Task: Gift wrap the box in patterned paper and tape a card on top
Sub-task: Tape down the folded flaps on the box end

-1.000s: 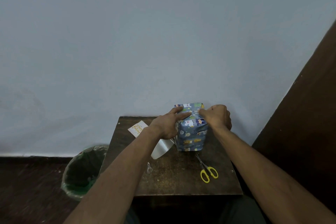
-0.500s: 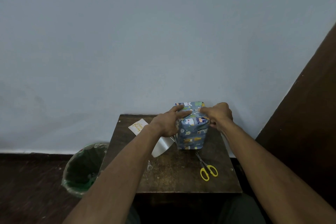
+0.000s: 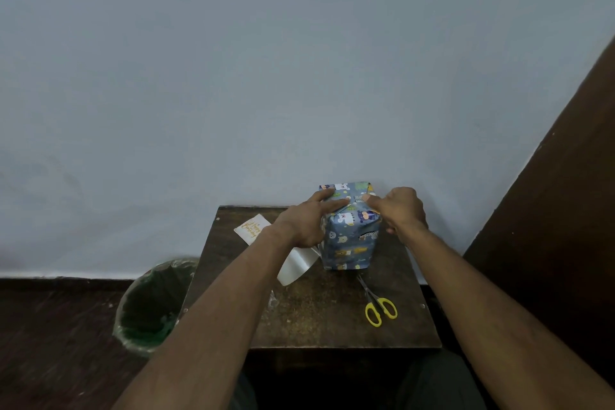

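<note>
Where a pale wall (image 3: 266, 76) rises, the brown table (image 3: 332, 316) stands.

Most of what I got on my feed was wall (image 3: 266, 76), plain pale blue-grey paint filling the whole upper and middle of the frame, with a few faint smudges toward the left. Light was dim and flat, no window in view. On the right edge a dark brown panel (image 3: 565, 210) cut diagonally up to the corner; couldn't tell if it was a door or a cupboard side. Lower centre had a small dark wooden table (image 3: 332, 319), top scuffed and speckled, pushed up against the wall. Lower left was dark brown floor (image 3: 50, 343), plus a round bin (image 3: 149, 309) with a green liner sitting just beside the table.
</note>
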